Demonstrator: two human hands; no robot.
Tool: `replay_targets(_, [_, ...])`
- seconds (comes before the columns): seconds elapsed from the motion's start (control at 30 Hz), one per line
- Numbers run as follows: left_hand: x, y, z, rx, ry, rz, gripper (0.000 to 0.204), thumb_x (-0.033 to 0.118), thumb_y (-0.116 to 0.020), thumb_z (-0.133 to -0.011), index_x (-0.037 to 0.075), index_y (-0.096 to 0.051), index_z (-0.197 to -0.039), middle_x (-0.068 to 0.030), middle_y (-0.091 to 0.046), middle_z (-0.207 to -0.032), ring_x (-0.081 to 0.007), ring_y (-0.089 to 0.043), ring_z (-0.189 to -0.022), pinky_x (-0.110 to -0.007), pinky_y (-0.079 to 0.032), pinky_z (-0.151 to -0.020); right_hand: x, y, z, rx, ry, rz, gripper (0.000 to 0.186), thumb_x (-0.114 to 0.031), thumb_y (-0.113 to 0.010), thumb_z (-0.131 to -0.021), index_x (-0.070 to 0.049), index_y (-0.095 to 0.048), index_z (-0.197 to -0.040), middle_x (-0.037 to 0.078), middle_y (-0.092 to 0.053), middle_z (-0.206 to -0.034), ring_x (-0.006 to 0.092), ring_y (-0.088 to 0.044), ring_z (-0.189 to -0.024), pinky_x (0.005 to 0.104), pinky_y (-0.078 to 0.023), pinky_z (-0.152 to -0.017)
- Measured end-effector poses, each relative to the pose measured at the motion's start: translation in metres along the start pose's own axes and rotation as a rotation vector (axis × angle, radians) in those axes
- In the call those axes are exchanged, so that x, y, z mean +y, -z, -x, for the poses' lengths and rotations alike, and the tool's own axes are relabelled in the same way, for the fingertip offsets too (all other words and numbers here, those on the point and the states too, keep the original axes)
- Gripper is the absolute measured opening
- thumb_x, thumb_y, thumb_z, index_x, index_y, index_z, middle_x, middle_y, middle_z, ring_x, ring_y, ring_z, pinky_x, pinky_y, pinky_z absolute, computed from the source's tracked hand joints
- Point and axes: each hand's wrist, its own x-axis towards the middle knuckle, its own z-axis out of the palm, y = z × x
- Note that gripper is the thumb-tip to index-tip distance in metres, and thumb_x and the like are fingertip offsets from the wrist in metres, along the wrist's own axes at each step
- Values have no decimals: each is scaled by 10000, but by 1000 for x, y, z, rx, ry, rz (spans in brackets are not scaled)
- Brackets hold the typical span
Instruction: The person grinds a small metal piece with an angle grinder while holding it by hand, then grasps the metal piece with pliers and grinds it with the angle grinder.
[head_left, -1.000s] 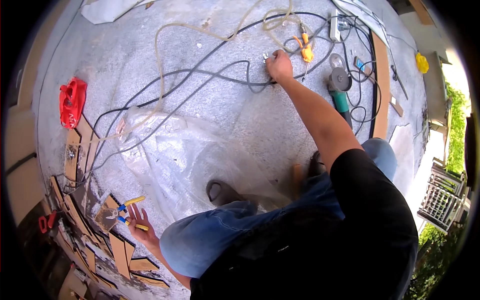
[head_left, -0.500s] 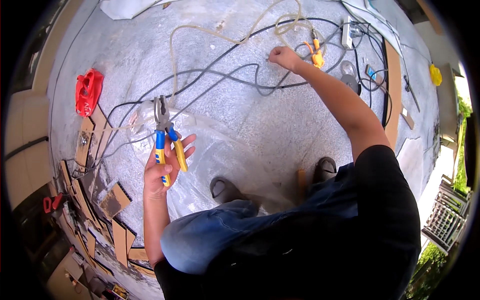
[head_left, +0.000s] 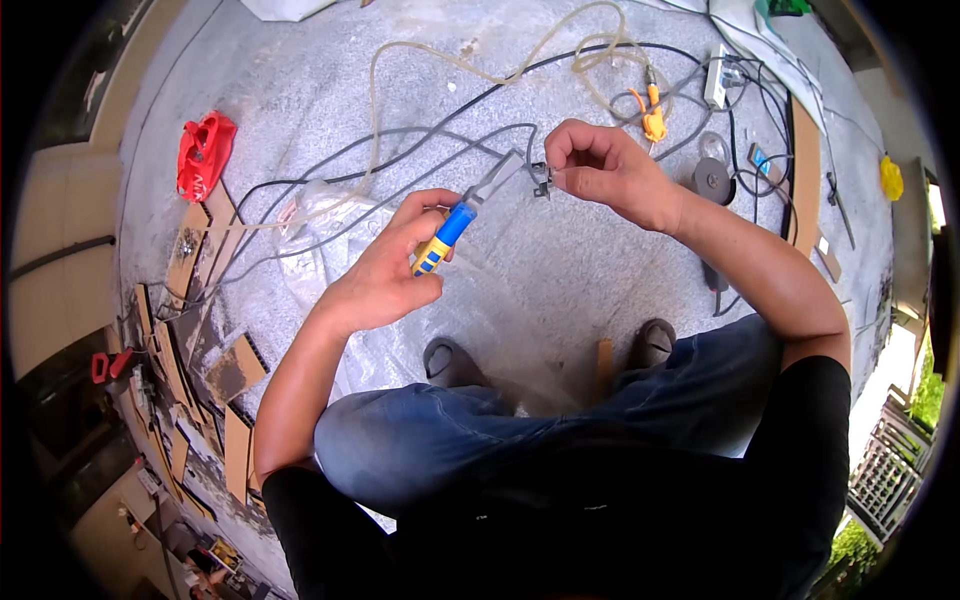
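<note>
My left hand (head_left: 395, 270) grips the yellow-and-blue handles of pliers (head_left: 445, 232), with the metal jaws angled up to the right. Just right of the jaw tips, my right hand (head_left: 615, 175) pinches a small dark metal piece (head_left: 541, 178) between thumb and finger. Whether the jaws touch the piece, I cannot tell. Beneath both hands are grey cables and a crumpled clear plastic sheet (head_left: 330, 250) on the rough concrete.
A red bag (head_left: 205, 155) and board offcuts (head_left: 238, 450) lie left. To the right are a white power strip (head_left: 716, 78), an orange air tool (head_left: 652, 118), an angle grinder (head_left: 712, 180) and a long plank (head_left: 803, 170). A clear hose (head_left: 470, 62) loops across the back.
My left hand has raised the pliers from low on the left to the middle. My right hand has come lower and nearer to them, with the small piece in its fingers.
</note>
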Motion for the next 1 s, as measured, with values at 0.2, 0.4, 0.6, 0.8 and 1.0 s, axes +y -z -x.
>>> replay_targets(0.2, [16, -12, 1, 66, -51, -247, 407, -45, -577, -696, 41, -596, -1093, -133, -421, -1506, -257, -494, -1311, -341, -429, -1025, -11, -1, 3, -13, 41, 106, 95, -90, -695, -918, -60, -655, -998, -38, -648, -906, 45, -580, -862, 243, -482, -797])
replay_targets(0.4, [19, -15, 4, 95, -69, -369, 372, -36, -582, -690, 38, -601, -1055, -146, -474, -1463, -320, -520, -1316, -377, -436, -1047, -8, -6, 3, -9, 58, 164, 106, -97, -701, -910, -60, -659, -1000, -32, -643, -888, 48, -574, -828, 241, -478, -753])
replay_targets(0.6, [17, -16, 3, 127, -94, -428, 331, -34, -592, -684, 34, -600, -1009, -158, -519, -1416, -349, -554, -1290, -381, -442, -1046, -10, -2, 9, 0, 64, 253, 117, -114, -710, -903, -62, -662, -997, -15, -625, -893, 70, -564, -810, 262, -478, -738])
replay_targets(0.8, [13, -15, 3, 135, -125, -491, 326, -39, -612, -685, 32, -604, -1002, -141, -539, -1352, -332, -579, -1196, -365, -473, -968, -21, -2, 11, -25, 103, 434, 144, -136, -726, -877, -63, -655, -979, 6, -585, -916, 105, -544, -815, 290, -477, -736])
replay_targets(1.0, [12, -11, 6, 111, -71, -541, 369, -2, -653, -709, 33, -640, -1076, -137, -554, -1298, -349, -624, -1119, -403, -512, -950, -22, -2, 9, -34, 123, 510, 172, -142, -736, -855, -60, -644, -975, 27, -580, -949, 135, -549, -845, 307, -483, -758])
